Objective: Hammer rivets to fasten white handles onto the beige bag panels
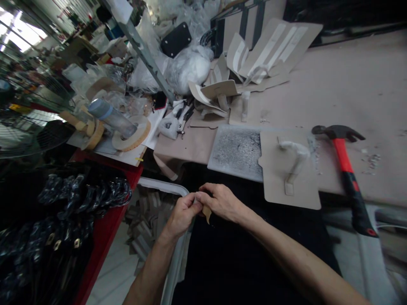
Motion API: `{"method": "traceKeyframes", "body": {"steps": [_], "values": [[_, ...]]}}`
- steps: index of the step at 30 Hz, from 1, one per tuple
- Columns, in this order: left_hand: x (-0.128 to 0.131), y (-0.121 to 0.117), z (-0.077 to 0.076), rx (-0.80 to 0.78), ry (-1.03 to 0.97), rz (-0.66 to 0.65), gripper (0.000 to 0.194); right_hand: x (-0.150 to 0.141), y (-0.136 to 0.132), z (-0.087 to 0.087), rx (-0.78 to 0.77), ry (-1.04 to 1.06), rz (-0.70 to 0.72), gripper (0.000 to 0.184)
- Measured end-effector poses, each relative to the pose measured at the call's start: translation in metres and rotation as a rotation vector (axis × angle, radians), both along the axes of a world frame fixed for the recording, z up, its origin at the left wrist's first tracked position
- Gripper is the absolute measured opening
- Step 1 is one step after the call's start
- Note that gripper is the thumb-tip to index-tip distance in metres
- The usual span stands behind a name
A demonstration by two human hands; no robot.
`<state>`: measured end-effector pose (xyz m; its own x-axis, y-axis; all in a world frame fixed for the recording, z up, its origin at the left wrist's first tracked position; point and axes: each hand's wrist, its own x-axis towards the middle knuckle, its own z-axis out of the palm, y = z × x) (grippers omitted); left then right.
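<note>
Both my hands meet in front of my lap, below the table's front edge. My left hand (183,212) and my right hand (219,201) are closed, fingertips together, on a small tan strip (207,213) whose pointed end hangs below the right fingers. The rest of the strip is hidden by the fingers. Ahead on the table lies a flat beige panel (273,165) with a strap (296,163) wrapped in clear plastic on top. It overlaps a grey, pitted board (237,150) and juts past the table edge.
A hammer (346,165) with a red and black handle lies right of the panel, beside small scattered metal bits (371,163). More beige panels (267,51) are piled behind. Tape rolls (135,135) stand left. A white-rimmed bin (165,185) of offcuts is below; wrapped black goods (79,199) sit left.
</note>
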<state>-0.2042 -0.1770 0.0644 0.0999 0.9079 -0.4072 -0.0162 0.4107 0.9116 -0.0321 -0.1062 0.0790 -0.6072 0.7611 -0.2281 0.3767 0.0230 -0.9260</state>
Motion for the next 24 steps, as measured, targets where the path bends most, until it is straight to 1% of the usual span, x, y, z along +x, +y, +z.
{"method": "traceKeyframes", "body": {"steps": [2, 4, 7, 8, 9, 12, 13, 14, 16, 17, 19, 22, 24], "values": [[-0.003, 0.0, 0.004, 0.004, 0.095, -0.035, 0.029, 0.002, 0.003, -0.007, -0.094, -0.005, 0.074, 0.035], [-0.005, -0.001, 0.006, -0.021, 0.131, -0.049, 0.031, 0.008, 0.004, -0.014, -0.167, 0.036, 0.147, 0.031], [-0.005, -0.001, 0.005, -0.091, 0.082, 0.015, 0.038, 0.016, 0.002, -0.02, -0.224, 0.03, 0.209, 0.025], [-0.005, -0.001, 0.004, -0.109, 0.069, 0.042, 0.039, 0.017, 0.0, -0.021, -0.203, 0.014, 0.201, 0.025], [-0.005, -0.001, 0.003, -0.12, 0.064, 0.063, 0.04, 0.016, -0.002, -0.021, -0.148, -0.004, 0.165, 0.028], [-0.004, 0.001, 0.003, -0.124, 0.066, 0.084, 0.037, 0.011, -0.008, -0.017, 0.165, -0.022, -0.013, 0.045], [-0.004, 0.002, 0.003, -0.114, 0.062, 0.078, 0.036, 0.009, -0.01, -0.014, 0.245, -0.019, -0.049, 0.046], [-0.003, 0.003, 0.003, -0.103, 0.056, 0.066, 0.035, 0.008, -0.011, -0.011, 0.284, -0.016, -0.051, 0.043], [-0.002, 0.004, 0.004, -0.096, 0.037, 0.045, 0.033, 0.006, -0.011, -0.007, 0.258, -0.034, 0.011, 0.03], [-0.002, 0.004, 0.004, -0.109, 0.026, 0.04, 0.034, 0.006, -0.01, -0.005, 0.219, -0.06, 0.044, 0.03], [0.0, 0.004, 0.004, -0.145, 0.012, 0.038, 0.035, 0.006, -0.009, -0.004, 0.141, -0.098, 0.077, 0.038], [0.002, 0.004, 0.005, -0.116, 0.068, -0.008, 0.035, 0.006, -0.01, -0.005, 0.071, -0.053, 0.012, 0.037], [0.003, 0.005, 0.008, -0.046, 0.178, -0.053, 0.031, 0.006, -0.011, -0.007, 0.06, -0.01, -0.047, 0.045]]}}
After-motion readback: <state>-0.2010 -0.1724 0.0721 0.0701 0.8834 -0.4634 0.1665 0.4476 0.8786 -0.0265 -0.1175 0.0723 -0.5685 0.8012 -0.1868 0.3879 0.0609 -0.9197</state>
